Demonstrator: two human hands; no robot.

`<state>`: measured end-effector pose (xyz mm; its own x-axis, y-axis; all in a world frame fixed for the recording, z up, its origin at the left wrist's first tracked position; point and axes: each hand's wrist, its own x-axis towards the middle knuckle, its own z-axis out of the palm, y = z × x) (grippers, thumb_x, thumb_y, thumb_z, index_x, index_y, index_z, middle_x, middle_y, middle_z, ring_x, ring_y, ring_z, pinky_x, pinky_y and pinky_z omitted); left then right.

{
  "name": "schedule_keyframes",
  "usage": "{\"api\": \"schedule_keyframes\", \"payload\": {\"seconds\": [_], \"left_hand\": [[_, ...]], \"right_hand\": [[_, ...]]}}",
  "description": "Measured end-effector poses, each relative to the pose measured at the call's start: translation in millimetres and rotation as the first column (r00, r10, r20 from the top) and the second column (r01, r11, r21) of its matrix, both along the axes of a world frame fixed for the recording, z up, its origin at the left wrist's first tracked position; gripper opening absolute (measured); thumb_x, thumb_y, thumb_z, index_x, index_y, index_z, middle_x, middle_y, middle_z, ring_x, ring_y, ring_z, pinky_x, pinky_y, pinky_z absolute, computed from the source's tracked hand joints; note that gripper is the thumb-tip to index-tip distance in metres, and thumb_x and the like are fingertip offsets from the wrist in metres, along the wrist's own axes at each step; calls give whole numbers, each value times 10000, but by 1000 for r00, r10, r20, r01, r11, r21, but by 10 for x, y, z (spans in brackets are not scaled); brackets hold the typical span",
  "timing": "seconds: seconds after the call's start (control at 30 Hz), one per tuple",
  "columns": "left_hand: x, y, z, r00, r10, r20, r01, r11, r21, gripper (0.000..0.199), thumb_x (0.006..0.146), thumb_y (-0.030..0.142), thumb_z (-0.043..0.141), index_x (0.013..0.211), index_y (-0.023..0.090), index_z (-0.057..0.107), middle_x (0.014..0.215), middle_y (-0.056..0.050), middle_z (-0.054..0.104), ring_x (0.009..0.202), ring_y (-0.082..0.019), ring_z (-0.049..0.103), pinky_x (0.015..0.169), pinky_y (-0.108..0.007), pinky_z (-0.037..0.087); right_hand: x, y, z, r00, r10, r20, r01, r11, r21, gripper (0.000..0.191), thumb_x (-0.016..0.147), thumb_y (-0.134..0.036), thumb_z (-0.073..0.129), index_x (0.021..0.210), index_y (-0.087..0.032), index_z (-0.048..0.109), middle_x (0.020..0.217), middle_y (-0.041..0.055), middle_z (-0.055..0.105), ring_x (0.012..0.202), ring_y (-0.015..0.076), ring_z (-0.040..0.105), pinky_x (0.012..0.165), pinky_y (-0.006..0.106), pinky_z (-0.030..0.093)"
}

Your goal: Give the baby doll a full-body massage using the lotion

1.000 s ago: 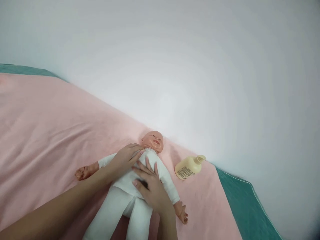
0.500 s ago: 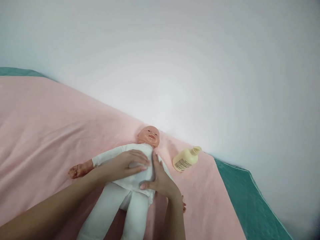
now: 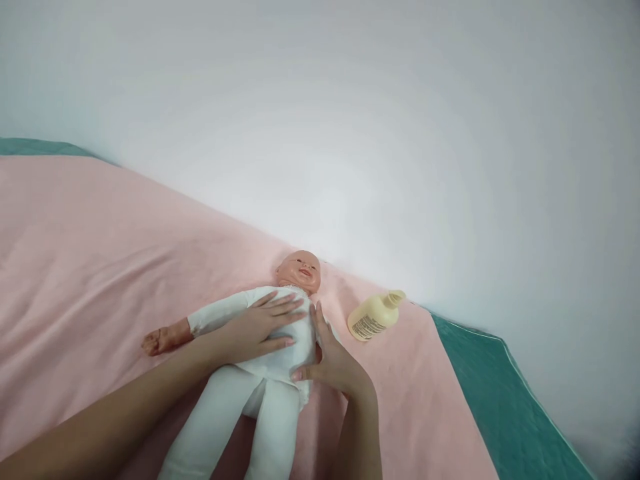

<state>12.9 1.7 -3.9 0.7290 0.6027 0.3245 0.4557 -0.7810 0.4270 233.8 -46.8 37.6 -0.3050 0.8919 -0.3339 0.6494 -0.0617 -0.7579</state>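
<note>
A baby doll with a white cloth body lies on its back, its plastic head near the wall. Across its chest rests my left hand, fingers spread and flat on the white cloth. My right hand lies along the other side of the torso, fingers stretched up near the doll's shoulder and thumb apart on the belly. The doll's arm on that side is mostly hidden behind my right hand and forearm. Right of the doll stands a pale yellow pump bottle, touched by neither hand.
A pink cloth with a few wrinkles lies under the doll and bottle. Green fabric shows beyond its edge at the right and at the far left. A plain white wall rises behind.
The fingers of my left hand have spread wider on the doll's chest. My right hand stays at the doll's side. The whole view has shifted slightly.
</note>
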Motion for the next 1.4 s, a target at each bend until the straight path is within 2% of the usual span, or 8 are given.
{"api": "schedule_keyframes", "payload": {"seconds": [0.2, 0.4, 0.57, 0.67, 0.77, 0.97, 1.2, 1.4], "left_hand": [[-48, 59, -91, 966, 233, -110, -231, 973, 27, 698, 938, 619, 273, 1522, 254, 156, 1575, -45, 114, 1441, -277, 141, 1140, -494, 147], [-43, 73, -105, 893, 444, -68, -439, 895, 78, 569, 969, 533, 246, 1460, 267, 357, 1491, -49, 385, 1378, -285, 313, 1123, -520, 173], [-121, 161, -166, 835, 549, -31, -545, 833, 96, 485, 974, 394, 279, 1329, 162, 513, 1318, -127, 572, 1272, -293, 458, 1105, -540, 195], [-177, 197, -198, 816, 578, 0, -574, 811, 114, 436, 964, 361, 302, 1258, 166, 559, 1261, -143, 610, 1239, -291, 494, 1102, -553, 184], [-202, 209, -187, 816, 577, -39, -572, 815, 88, 428, 969, 330, 276, 1215, 160, 582, 1231, -148, 629, 1197, -290, 533, 1091, -570, 187], [-174, 211, -106, 791, 611, -21, -611, 791, -8, 453, 964, 336, 296, 1307, 138, 517, 1254, -135, 616, 1212, -279, 515, 1100, -570, 184], [-123, 32, 232, 898, 333, 287, -291, 940, -179, 426, 964, 403, 353, 1262, 204, 582, 1305, -60, 590, 1229, -237, 506, 1051, -397, 379], [-19, -95, 291, 965, -136, 224, 166, 979, -122, 316, 953, 380, 457, 1136, 249, 679, 1137, -12, 693, 1130, -209, 588, 1063, -358, 365]], "right_hand": [[-9, -1, 54, 999, 26, 39, -26, 1000, -1, 1239, 649, -526, 790, 1483, -327, -103, 1580, -5, -108, 1443, 253, -114, 1175, 461, 94], [-191, -109, 229, 985, 102, 138, -118, 986, 115, 946, 842, -527, 595, 1495, -282, -43, 1579, -15, -52, 1452, 216, -55, 1185, 443, 35], [-535, -253, 381, 934, 317, 166, -345, 921, 179, 674, 893, -564, 502, 1471, -377, 210, 1549, -118, 73, 1449, 239, 12, 1195, 444, 2], [-674, -231, 324, 912, 371, 177, -401, 898, 183, 572, 902, -570, 482, 1428, -422, 312, 1525, -152, 161, 1446, 217, 56, 1199, 410, -24], [-705, -127, 186, 919, 334, 211, -382, 889, 253, 544, 933, -576, 404, 1431, -369, 340, 1539, -119, 132, 1450, 221, 29, 1177, 477, -79], [-588, 57, -85, 958, 117, 261, -208, 912, 355, 690, 945, -588, 340, 1507, -280, 84, 1567, -36, 41, 1448, 194, -65, 1148, 512, -117], [-352, 123, -144, 973, 8, 230, -76, 954, 290, 842, 902, -627, 409, 1503, -253, -47, 1569, 13, -36, 1448, 208, -68, 1135, 523, -109], [-103, 70, -24, 967, -5, 253, -30, 991, 131, 1002, 797, -618, 588, 1501, -231, -10, 1569, 4, -11, 1449, 188, -72, 1131, 462, -159]]}}
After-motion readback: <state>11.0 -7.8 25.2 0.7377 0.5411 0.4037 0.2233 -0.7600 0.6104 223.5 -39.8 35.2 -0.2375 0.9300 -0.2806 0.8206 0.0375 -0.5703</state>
